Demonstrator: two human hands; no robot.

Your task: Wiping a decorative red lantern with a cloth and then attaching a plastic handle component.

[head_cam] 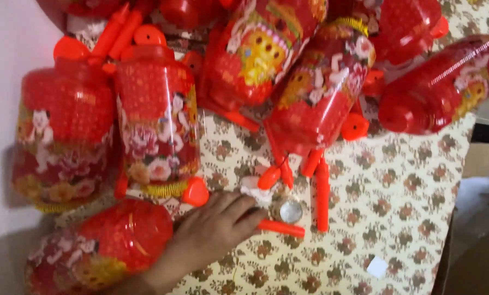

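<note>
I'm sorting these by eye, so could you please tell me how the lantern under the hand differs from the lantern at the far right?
The near lantern lies at the bottom left, partly covered by the left hand; the far lantern lies at the table's right edge, untouched. The near lantern's end is hidden by the hand, while the far lantern shows a red cap towards the camera. Both are red, printed with flowers, and lie on their sides.

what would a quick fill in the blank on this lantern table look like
1. The hand rests on a tablecloth with a ____ pattern.
2. The lanterns are mainly ____ in colour.
3. Just past the fingertips lies a small round ____ disc.
4. Only ____ hand is in view.

Missing words: floral; red; silver; one
</note>
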